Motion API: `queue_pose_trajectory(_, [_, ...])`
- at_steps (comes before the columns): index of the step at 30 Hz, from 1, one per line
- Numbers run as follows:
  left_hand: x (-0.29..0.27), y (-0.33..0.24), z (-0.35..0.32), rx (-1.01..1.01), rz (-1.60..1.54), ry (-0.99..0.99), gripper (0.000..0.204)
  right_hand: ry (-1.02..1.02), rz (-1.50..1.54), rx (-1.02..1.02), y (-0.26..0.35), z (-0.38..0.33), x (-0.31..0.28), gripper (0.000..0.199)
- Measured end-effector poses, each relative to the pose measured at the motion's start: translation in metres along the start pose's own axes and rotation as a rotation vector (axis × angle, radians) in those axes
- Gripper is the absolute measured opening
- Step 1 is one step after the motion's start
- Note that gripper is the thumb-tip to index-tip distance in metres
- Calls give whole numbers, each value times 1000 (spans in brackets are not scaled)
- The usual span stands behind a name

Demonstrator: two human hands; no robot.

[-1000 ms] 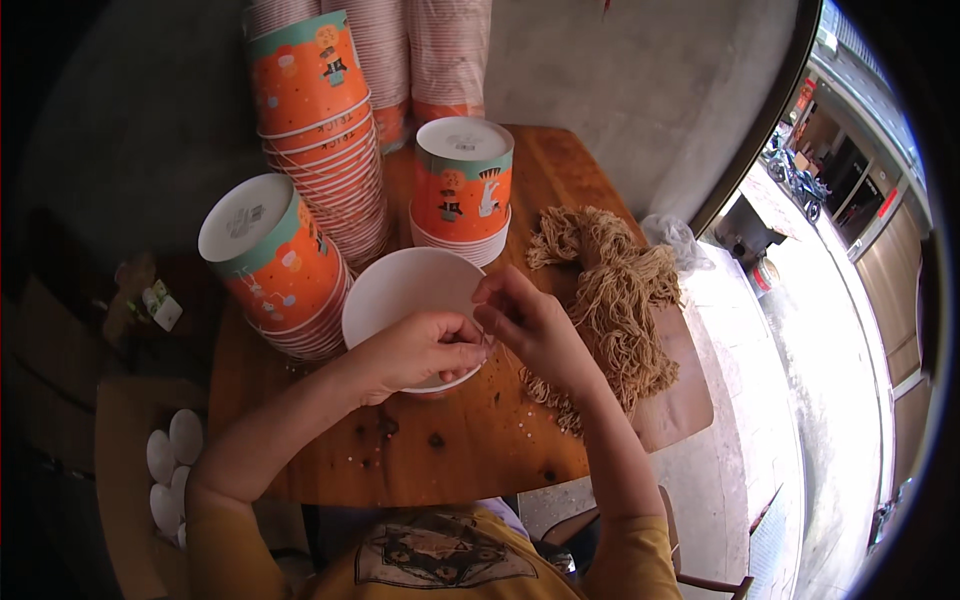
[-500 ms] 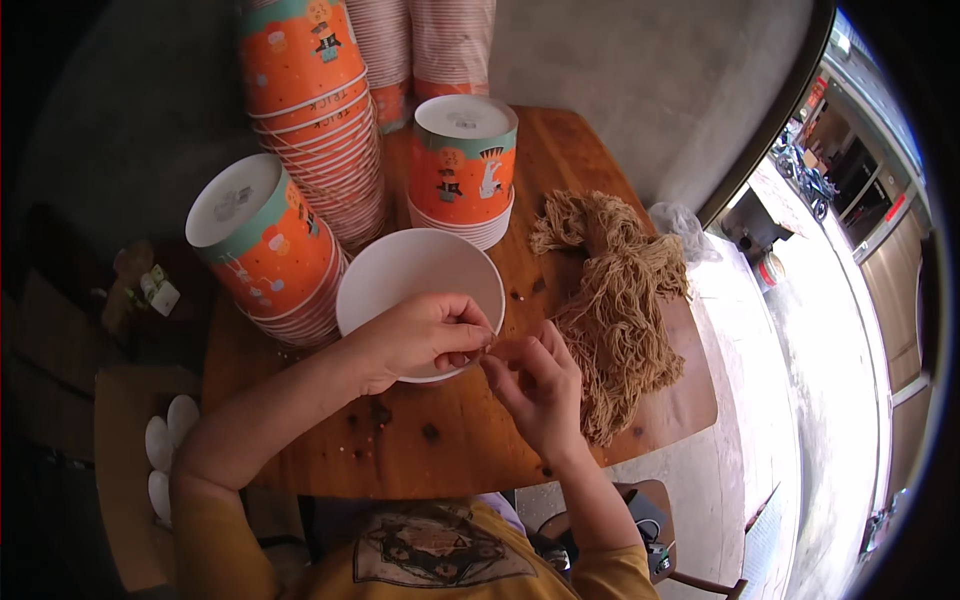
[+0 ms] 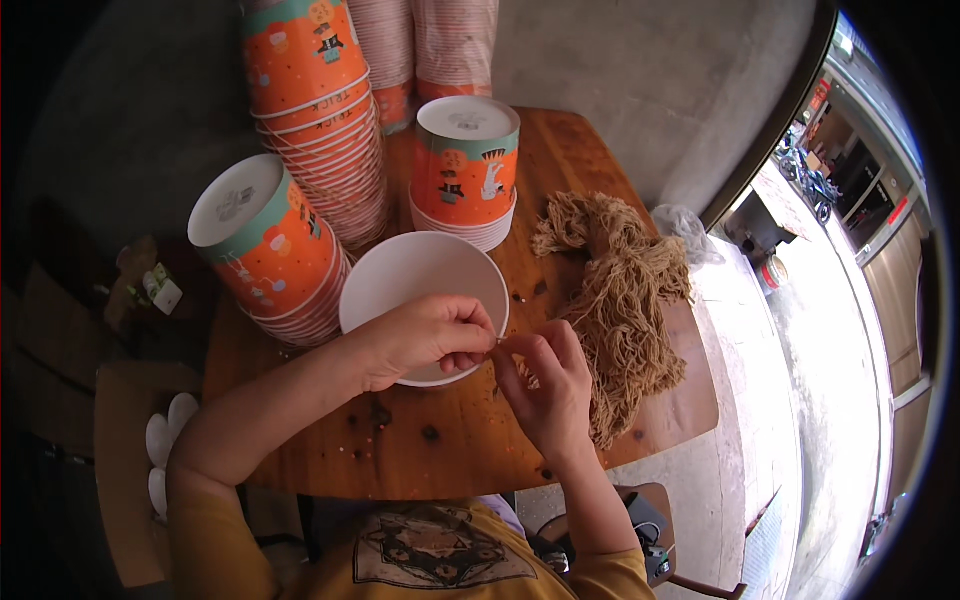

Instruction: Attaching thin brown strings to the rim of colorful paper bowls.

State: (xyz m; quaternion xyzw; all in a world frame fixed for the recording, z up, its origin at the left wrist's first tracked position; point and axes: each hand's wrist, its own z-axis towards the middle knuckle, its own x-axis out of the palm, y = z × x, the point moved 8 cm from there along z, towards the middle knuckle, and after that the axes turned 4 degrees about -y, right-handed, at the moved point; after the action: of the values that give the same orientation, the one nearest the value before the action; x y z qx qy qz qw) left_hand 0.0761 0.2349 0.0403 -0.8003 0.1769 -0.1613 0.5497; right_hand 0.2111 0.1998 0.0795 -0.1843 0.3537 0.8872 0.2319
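A white-lined paper bucket stands on the wooden table in front of me, its mouth turned up. My left hand reaches across its opening, fingers closed in a pinch by the right rim. Just outside that rim, my right hand is closed too, thumb against fingers. A thin tan cord shows at the right hand's fingers, and the fingertips of both hands meet at the rim. What exactly the left fingertips grip is too small to make out. To the right lies a loose bundle of tan cords.
Upside-down stacks of orange buckets stand at the left, at the back and in a tall pile. Behind are plastic-wrapped stacks. A clear plastic bag lies beyond the cords. A cardboard box with white round pieces is at lower left.
My right hand has shifted slightly right, and some tan cord now shows at its fingers. My left hand stays pinched at the rim. The view has moved a little.
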Motion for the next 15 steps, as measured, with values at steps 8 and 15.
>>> queue_pose_trajectory(8, [2,5,0,-57,-138,45,9,-61,222,136,-2,-10,3,17])
queue_pose_trajectory(15, [1,4,-3,-98,-183,-11,14,19,-34,-141,18,-9,3,25])
